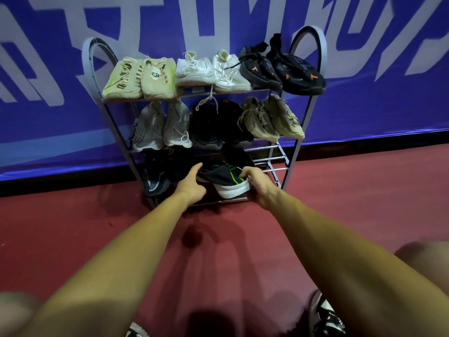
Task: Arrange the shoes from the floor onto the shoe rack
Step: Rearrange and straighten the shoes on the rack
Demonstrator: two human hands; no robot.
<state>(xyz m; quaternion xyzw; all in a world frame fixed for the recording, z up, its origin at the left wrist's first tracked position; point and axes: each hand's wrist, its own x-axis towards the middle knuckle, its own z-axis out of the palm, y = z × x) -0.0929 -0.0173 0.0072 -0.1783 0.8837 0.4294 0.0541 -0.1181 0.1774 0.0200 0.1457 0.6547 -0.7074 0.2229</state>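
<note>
One black shoe [224, 178] sits gripped between the left hand [192, 184] and right hand [257, 186], so it goes onto the rack [274, 169] straight.

Two bare forearms are seen, uncovered as far as the lower edge of the view. A black-and-white shoe [326, 317] is worn well below the right hand [258, 186]. A sliver of a similar shoe [136, 332] is glimpsed well below the left hand [192, 186].

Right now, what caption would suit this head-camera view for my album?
Left hand and right hand hold a black, green-striped shoe at the lowest shelf of the shoe rack.
</note>
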